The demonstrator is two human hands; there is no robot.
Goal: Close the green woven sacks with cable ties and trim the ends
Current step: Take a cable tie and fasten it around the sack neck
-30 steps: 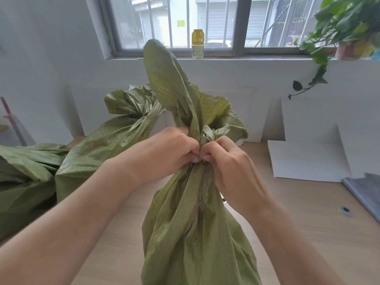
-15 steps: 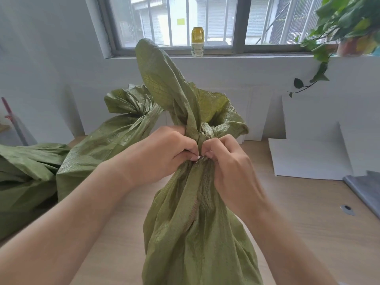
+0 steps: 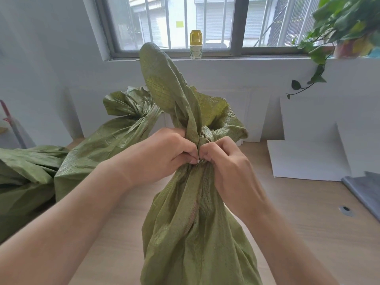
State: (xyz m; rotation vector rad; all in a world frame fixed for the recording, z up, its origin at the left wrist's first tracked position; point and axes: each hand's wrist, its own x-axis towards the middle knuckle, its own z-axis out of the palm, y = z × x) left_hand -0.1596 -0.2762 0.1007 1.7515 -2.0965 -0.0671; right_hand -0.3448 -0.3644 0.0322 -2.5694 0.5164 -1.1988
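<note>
A green woven sack (image 3: 191,227) stands upright in front of me, its mouth gathered into a tight neck with loose fabric fanning up above it. My left hand (image 3: 164,153) grips the neck from the left with curled fingers. My right hand (image 3: 226,161) pinches at the same neck from the right. A small pale bit of cable tie (image 3: 199,160) shows between my fingertips; the rest is hidden by the fingers and the fabric.
A second green sack (image 3: 107,140) lies behind on the left, and a third (image 3: 22,173) at the far left. White boards (image 3: 304,159) lean against the wall on the right. A yellow bottle (image 3: 195,44) and a potted plant (image 3: 339,27) sit on the windowsill.
Both hands stay at the sack's neck and have shifted slightly, working the tie. The loose top of the sack has leaned a little to the left.
</note>
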